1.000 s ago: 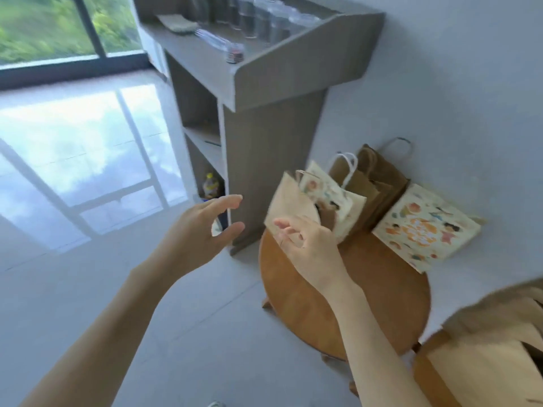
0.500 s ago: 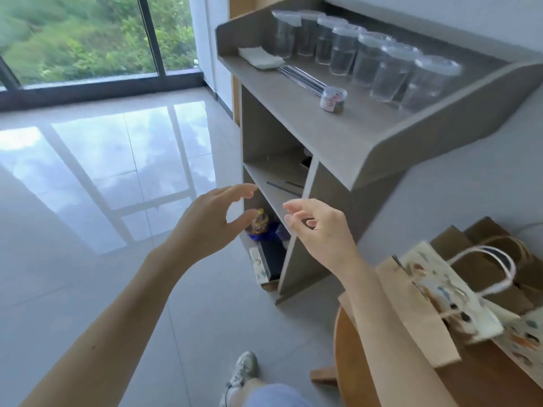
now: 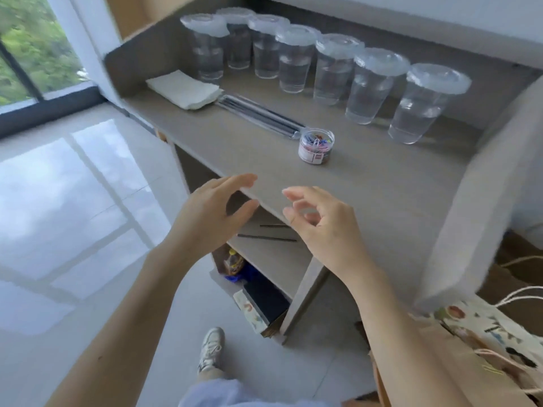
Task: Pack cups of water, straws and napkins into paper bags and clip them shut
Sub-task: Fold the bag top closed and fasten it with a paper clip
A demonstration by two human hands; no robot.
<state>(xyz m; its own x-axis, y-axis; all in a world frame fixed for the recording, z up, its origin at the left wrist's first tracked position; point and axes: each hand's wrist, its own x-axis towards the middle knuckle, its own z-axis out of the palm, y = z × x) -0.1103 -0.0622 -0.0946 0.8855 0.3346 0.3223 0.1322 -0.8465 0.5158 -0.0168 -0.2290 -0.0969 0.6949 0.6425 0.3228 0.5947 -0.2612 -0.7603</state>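
Several lidded clear cups of water (image 3: 332, 69) stand in a row at the back of the grey counter (image 3: 367, 183). A stack of white napkins (image 3: 185, 88) lies at its left, wrapped straws (image 3: 261, 114) beside them, and a small clear tub of coloured clips (image 3: 316, 145) in the middle. Paper bags (image 3: 482, 342), brown and printed, stand at the lower right. My left hand (image 3: 208, 218) and my right hand (image 3: 326, 227) hover at the counter's front edge, fingers loose, holding nothing.
Open shelves under the counter hold two dark sticks (image 3: 267, 237), a small bottle (image 3: 232, 261) and a flat box (image 3: 258, 304). A glossy tiled floor (image 3: 73, 215) stretches left to a window. My shoe (image 3: 210, 348) is on the floor below.
My view has swung up from the low round table and its bags to the counter top. Both hands rose with it, and the right hand left the bag it was touching.
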